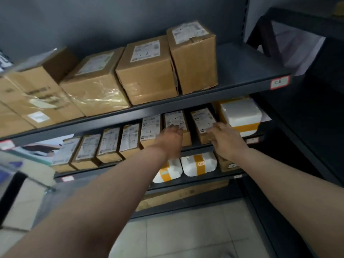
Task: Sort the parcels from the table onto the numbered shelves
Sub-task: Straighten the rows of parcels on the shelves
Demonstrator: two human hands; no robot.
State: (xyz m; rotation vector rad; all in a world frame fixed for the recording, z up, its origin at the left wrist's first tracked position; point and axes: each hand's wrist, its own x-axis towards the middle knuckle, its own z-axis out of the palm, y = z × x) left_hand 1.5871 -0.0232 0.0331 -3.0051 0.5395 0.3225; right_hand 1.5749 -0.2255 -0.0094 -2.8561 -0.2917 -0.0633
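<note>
Both my arms reach to the second shelf (pixel 115 118) of a dark metal rack. My left hand (pixel 170 138) rests flat, fingers apart, against a small brown parcel with a white label (pixel 175 120). My right hand (pixel 226 138) touches the neighbouring small parcel (pixel 202 121) at its front right side; fingers spread, no clear grip. A row of several similar labelled small boxes (pixel 109 144) runs to the left on the same shelf. A white foam parcel with yellow tape (pixel 241 116) stands to the right of my right hand.
The top shelf (pixel 242 84) carries several larger cardboard boxes (pixel 147 71) and has free room at its right end. A lower shelf holds white foam parcels with orange tape (pixel 199 163). Red-edged number tags (pixel 280 82) mark shelf edges. Tiled floor lies below; a box stack stands at left.
</note>
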